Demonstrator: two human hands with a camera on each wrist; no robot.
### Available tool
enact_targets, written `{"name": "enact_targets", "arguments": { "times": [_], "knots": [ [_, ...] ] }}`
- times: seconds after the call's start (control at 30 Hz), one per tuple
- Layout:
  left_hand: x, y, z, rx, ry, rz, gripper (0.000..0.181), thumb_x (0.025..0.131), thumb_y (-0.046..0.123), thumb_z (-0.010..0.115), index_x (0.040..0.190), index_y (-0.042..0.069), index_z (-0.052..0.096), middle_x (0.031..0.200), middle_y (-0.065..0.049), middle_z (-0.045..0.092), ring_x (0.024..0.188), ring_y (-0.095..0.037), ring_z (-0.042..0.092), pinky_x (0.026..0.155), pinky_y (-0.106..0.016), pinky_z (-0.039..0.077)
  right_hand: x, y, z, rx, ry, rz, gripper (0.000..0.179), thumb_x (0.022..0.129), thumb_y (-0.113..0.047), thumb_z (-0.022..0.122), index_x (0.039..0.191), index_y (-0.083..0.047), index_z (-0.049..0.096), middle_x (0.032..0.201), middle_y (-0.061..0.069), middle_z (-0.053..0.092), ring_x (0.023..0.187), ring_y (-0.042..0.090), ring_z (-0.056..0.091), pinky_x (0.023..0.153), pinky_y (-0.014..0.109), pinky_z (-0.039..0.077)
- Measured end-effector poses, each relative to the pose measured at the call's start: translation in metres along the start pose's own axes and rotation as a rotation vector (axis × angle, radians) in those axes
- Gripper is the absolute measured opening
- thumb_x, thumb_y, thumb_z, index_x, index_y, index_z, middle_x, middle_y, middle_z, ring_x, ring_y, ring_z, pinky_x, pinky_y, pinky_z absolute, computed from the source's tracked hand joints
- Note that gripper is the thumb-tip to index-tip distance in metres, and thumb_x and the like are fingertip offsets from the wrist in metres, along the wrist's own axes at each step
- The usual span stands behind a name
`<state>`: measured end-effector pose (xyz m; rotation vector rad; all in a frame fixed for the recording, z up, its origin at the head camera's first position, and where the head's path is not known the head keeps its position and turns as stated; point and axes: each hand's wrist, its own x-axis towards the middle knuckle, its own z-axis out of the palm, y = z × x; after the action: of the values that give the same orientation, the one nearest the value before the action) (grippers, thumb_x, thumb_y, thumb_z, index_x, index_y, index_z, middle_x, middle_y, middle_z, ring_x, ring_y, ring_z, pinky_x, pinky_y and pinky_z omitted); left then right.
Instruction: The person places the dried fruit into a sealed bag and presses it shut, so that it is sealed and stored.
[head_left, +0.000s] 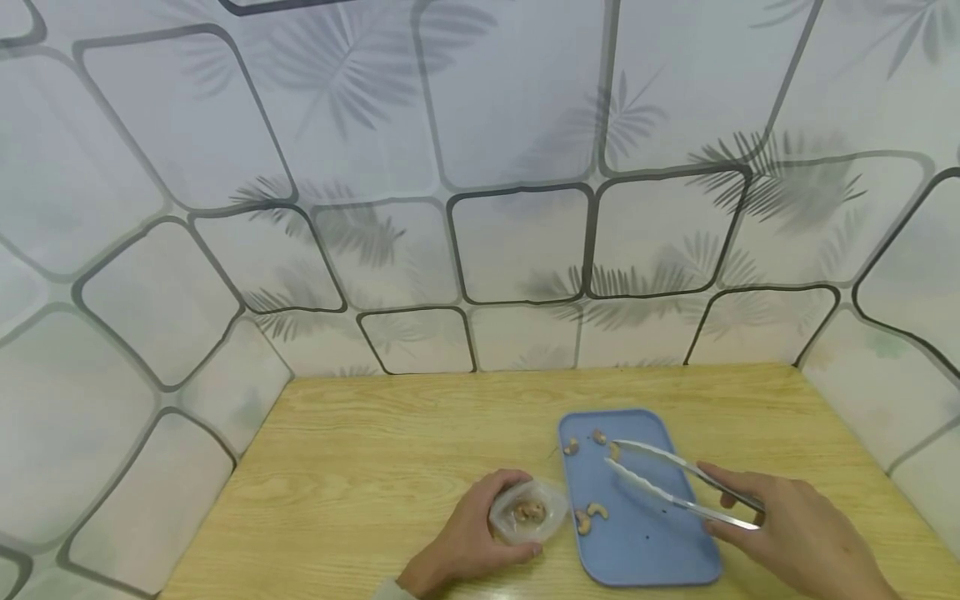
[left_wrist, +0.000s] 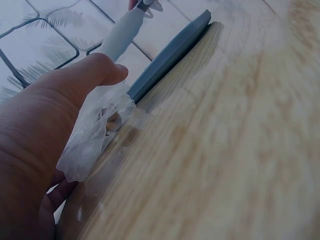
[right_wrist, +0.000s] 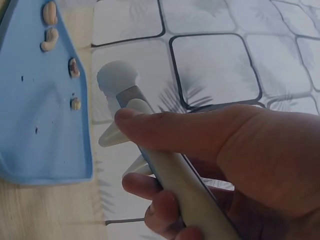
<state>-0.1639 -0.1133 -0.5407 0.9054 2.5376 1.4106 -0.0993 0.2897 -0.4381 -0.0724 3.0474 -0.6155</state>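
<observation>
My left hand [head_left: 480, 525] holds a small clear plastic container [head_left: 557, 507] beside the tray's left edge, thumb and fingers on either side. Several cashews [head_left: 529, 511] lie inside it; the left wrist view shows the crinkled clear wall [left_wrist: 85, 145]. My right hand [head_left: 802, 525] grips metal tongs [head_left: 693, 471] over the blue tray [head_left: 630, 558]. The tong tips are spread, with one cashew [head_left: 615, 452] between them; whether they touch it I cannot tell. More cashews [head_left: 597, 510] lie along the tray's left side. In the right wrist view, thumb and fingers wrap the tongs' handle [right_wrist: 185, 192].
The tray rests on a light wood-grain table [head_left: 360, 467]. Dark crumbs [head_left: 647, 537] dot its surface. A patterned wall covering [head_left: 517, 242] rises behind the table and along both sides.
</observation>
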Motion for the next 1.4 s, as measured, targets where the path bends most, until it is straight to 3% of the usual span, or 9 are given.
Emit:
{"name": "enact_targets", "arguments": {
  "times": [0.43,0.77,1.0,1.1,1.4],
  "knots": [
    [-0.002,0.0,0.0,0.008,0.011,-0.004,0.077,0.084,0.045,0.093,0.15,0.033,0.055,0.144,0.01,0.065,0.13,-0.008,0.062,0.115,-0.035,0.052,-0.012,-0.024,0.014,0.02,0.149,-0.16,0.067,0.081,-0.049,0.094,0.141,-0.025,0.075,0.095,-0.022,0.069,0.069,-0.006,0.043,0.061,0.023,0.037],
    [-0.001,-0.001,-0.001,0.013,0.014,0.018,0.077,0.084,0.044,0.094,0.15,0.031,0.056,0.143,0.01,0.066,0.127,-0.008,0.062,0.113,-0.034,0.052,-0.014,-0.041,0.025,0.091,0.179,-0.238,0.064,0.082,-0.042,0.095,0.141,-0.023,0.075,0.09,-0.026,0.059,0.062,-0.008,0.037,0.056,0.022,0.035],
    [0.0,-0.001,-0.001,0.007,0.012,0.017,0.076,0.084,0.043,0.093,0.15,0.03,0.057,0.143,0.009,0.066,0.127,-0.008,0.062,0.112,-0.033,0.052,-0.012,-0.049,0.041,0.126,0.258,-0.377,0.066,0.078,-0.036,0.098,0.139,-0.021,0.076,0.091,-0.027,0.058,0.059,-0.012,0.032,0.052,0.017,0.031],
    [0.0,-0.002,0.0,0.028,0.021,0.031,0.076,0.084,0.043,0.093,0.15,0.029,0.057,0.142,0.008,0.067,0.126,-0.007,0.062,0.111,-0.032,0.052,-0.012,-0.049,0.042,0.129,0.221,-0.379,0.066,0.08,-0.037,0.097,0.14,-0.02,0.075,0.092,-0.025,0.06,0.058,-0.011,0.032,0.051,0.017,0.032],
    [0.001,-0.001,-0.001,0.023,0.018,0.038,0.077,0.084,0.04,0.094,0.15,0.028,0.057,0.141,0.006,0.068,0.124,-0.008,0.063,0.109,-0.031,0.053,-0.011,-0.056,0.037,0.164,-0.011,-0.283,0.068,0.088,-0.044,0.09,0.147,-0.017,0.07,0.097,-0.016,0.068,0.058,-0.007,0.04,0.051,0.021,0.038]
  ]
}}
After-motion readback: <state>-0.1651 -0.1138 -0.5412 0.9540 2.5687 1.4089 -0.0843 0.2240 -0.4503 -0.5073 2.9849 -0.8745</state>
